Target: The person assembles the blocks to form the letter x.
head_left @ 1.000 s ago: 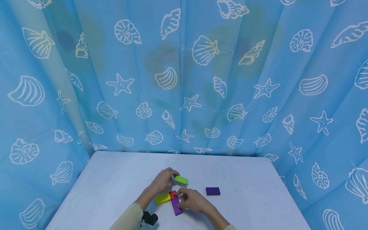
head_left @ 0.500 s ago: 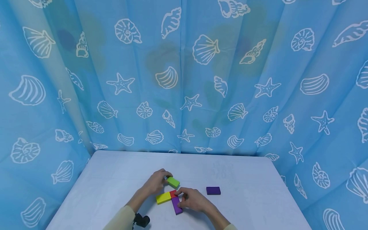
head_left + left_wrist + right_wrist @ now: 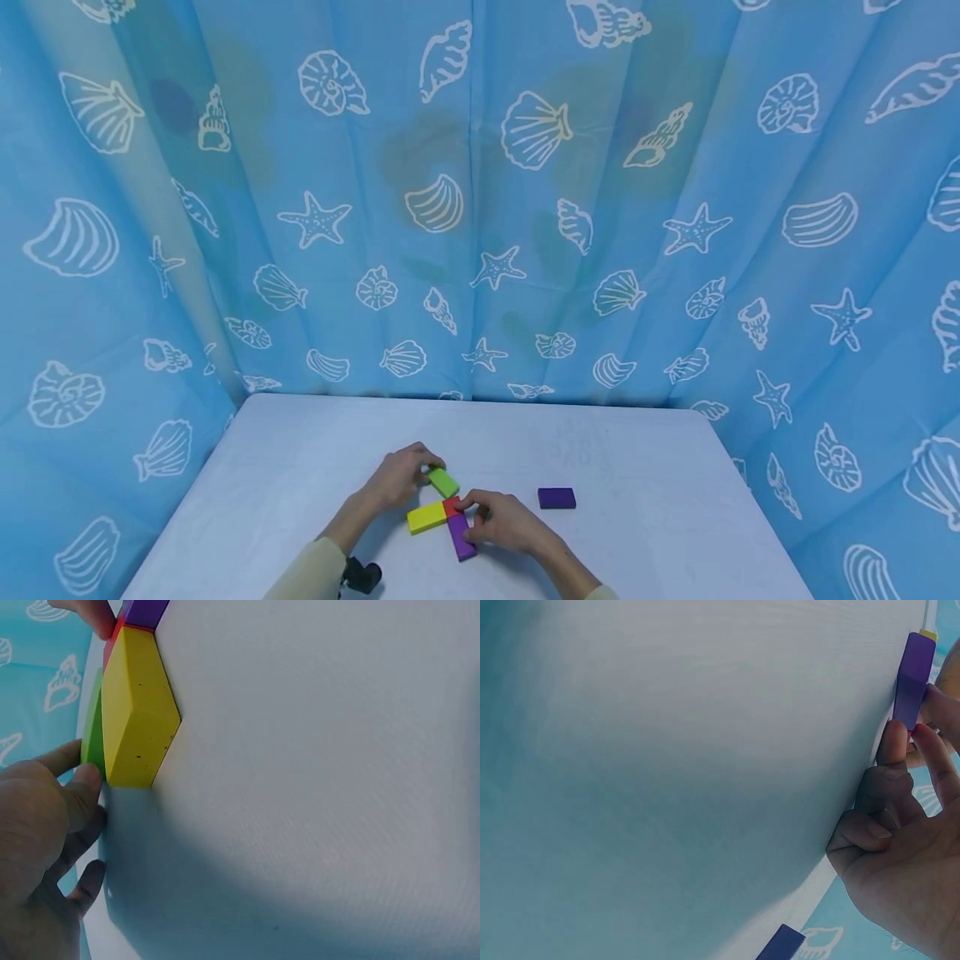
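My left hand point(image 3: 397, 479) pinches a lime-green wooden block point(image 3: 443, 482) at its far-left end, just behind the yellow block point(image 3: 427, 517). In the left wrist view the green block point(image 3: 93, 735) stands against or very close to the yellow one. A small red block point(image 3: 452, 506) joins the yellow block's right end. From it a purple block point(image 3: 461, 537) runs toward the front. My right hand point(image 3: 506, 521) has its index finger at the red block and its thumb at the purple block's right side, the fingers bent. The red block is partly hidden by that index finger.
A dark purple block point(image 3: 557, 498) lies apart to the right on the white tabletop point(image 3: 637, 517). A black wrist device point(image 3: 362, 575) hangs under the left forearm. A blue shell-patterned curtain point(image 3: 480, 208) encloses the table's back and sides.
My left hand has moved left and slightly toward me with the green block, turning it and bringing it closer to the yellow and red blocks. The right hand has stayed in place.
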`<state>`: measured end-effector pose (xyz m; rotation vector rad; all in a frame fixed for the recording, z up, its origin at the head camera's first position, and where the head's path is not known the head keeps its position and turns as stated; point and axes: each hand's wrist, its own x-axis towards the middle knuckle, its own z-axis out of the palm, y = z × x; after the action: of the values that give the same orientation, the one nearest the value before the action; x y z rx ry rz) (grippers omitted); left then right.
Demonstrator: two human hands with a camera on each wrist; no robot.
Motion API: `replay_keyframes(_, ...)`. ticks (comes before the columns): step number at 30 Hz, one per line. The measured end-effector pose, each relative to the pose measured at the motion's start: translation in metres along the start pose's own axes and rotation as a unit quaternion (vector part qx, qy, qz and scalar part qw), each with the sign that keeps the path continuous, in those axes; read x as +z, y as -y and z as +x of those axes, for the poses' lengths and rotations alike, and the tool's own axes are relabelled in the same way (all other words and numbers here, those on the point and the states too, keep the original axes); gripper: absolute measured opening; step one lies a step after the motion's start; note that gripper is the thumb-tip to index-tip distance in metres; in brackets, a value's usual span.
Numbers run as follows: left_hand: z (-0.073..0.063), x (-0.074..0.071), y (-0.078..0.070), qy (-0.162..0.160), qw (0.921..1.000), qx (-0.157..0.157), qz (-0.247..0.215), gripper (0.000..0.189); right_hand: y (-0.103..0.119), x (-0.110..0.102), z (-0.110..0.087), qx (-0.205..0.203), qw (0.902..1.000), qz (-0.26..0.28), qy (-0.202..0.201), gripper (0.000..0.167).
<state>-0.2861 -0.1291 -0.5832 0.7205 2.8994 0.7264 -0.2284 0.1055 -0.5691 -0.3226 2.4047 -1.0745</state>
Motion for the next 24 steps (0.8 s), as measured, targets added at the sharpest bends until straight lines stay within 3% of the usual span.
replay_keyframes(7,0.0,0.0,0.001,0.004,1.0,-0.003,0.006,0.04,-0.002,0.001,0.001,-0.008,0.9999,-0.01,-0.004,0.031)
replay_keyframes(16,0.003,0.004,-0.007,-0.018,0.9977,-0.06,-0.027,0.03,-0.002,-0.001,-0.001,-0.024,0.9996,-0.013,-0.003,0.031)
replay_keyframes(24,0.001,0.003,-0.011,-0.011,0.9982,-0.047,-0.034,0.03,-0.001,0.0,0.002,0.001,1.0,-0.005,-0.005,0.03)
